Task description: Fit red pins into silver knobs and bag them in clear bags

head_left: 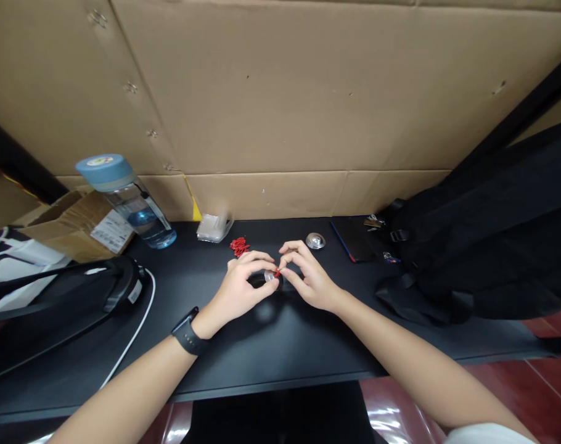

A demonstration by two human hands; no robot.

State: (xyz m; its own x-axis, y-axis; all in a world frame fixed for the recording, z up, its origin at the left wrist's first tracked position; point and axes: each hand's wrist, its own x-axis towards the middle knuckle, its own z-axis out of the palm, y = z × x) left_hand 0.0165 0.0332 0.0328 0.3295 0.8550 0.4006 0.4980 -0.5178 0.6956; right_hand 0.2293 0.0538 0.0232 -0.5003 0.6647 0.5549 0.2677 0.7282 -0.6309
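Note:
My left hand [246, 285], with a black watch on its wrist, has thumb and fingers closed around a small clear plastic piece [269, 275], perhaps a little bag. Opposite it, my right hand [311, 280] pinches a small red piece [277, 272] right against the clear one. The fingertips of both hands nearly meet and partly cover these two things. Just beyond my left fingers lies a pile of red pieces [240, 246]. A stack of clear plastic bags [211, 227] rests farther back. Past my right fingers sits a shiny silver domed object [315, 240].
On the left stand a water bottle [139, 206] with a blue lid, an opened cardboard box [84, 222] and a black bag [77, 302]; a white cable [142, 320] runs alongside. A dark tablet-like slab [354, 239] and a black backpack [484, 246] occupy the right. Cardboard [280, 92] walls the back.

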